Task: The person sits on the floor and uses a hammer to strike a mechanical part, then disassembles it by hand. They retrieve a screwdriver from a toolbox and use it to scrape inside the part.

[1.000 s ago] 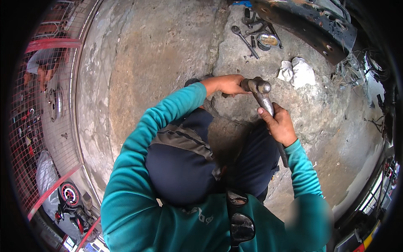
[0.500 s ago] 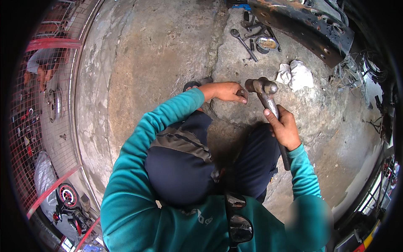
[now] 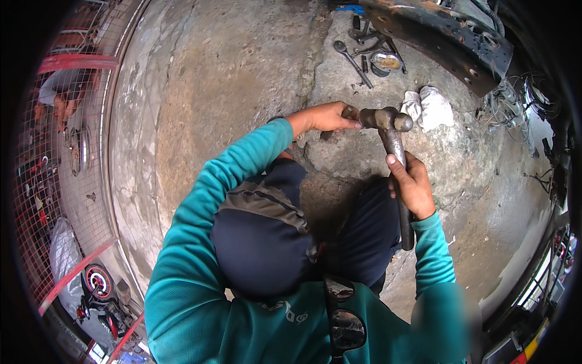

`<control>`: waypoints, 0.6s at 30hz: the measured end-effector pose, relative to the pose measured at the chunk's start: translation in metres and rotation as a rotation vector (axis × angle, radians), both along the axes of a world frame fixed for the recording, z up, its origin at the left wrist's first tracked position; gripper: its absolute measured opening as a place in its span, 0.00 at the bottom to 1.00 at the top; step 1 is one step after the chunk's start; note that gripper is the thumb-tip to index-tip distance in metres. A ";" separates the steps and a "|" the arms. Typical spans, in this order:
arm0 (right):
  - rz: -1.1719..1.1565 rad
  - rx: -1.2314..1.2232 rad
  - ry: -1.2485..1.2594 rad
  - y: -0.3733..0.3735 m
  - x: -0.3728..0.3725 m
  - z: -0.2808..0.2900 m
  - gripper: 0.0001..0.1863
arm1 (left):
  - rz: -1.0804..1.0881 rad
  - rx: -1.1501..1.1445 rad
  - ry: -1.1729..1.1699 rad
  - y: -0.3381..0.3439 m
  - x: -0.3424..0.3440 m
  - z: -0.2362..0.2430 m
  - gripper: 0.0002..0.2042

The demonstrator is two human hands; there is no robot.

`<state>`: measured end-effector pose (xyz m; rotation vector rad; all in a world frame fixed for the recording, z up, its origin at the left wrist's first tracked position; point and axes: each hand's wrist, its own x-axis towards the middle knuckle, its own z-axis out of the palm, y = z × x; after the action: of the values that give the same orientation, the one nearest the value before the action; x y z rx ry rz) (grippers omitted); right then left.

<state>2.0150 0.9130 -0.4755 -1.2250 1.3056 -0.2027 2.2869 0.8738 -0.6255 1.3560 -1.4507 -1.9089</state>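
Observation:
My right hand [image 3: 416, 187] is wrapped round the dark metal handle of a ball-peen hammer [image 3: 394, 145]. The hammer stands head-up before me, its handle end reaching back beside my right knee. Close to the left face of the hammer head is my left hand [image 3: 327, 117], fingers closed in a pinch. A small dark bit shows at those fingertips, too small to name. Whether the fingertips touch the hammer head I cannot tell. Under the left hand, a dark piece partly shows by my foot.
Beyond my hands lie a ratchet wrench [image 3: 353, 64], other hand tools and a small round can [image 3: 385, 63]. White rags [image 3: 431, 109] are to their right, below a rusty drilled metal beam [image 3: 442, 45]. Along the left runs a red-framed mesh fence [image 3: 79, 62], with a crouching person behind it.
The hammer has shifted slightly right and stands more upright. My left hand has moved up and a little right, bringing its fingertips close to the hammer head.

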 end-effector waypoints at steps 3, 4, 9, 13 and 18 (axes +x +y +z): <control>-0.002 0.007 0.012 -0.001 0.003 0.002 0.17 | -0.091 -0.030 -0.090 -0.003 0.001 0.005 0.21; 0.004 0.008 0.011 -0.001 0.004 0.002 0.17 | -0.103 -0.020 -0.079 -0.004 0.002 0.001 0.22; 0.016 -0.007 -0.017 -0.009 0.003 -0.005 0.18 | -0.054 -0.009 -0.143 -0.006 -0.004 -0.007 0.21; -0.034 -0.010 -0.027 -0.014 0.008 0.002 0.19 | -0.062 -0.009 -0.101 -0.007 -0.006 0.001 0.20; -0.012 -0.165 0.080 -0.021 0.014 -0.025 0.24 | -0.098 -0.008 -0.071 -0.014 -0.006 -0.017 0.20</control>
<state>2.0287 0.8923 -0.5001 -1.3769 1.3874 -0.2770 2.2812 0.8596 -0.6426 1.3854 -1.5843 -1.9306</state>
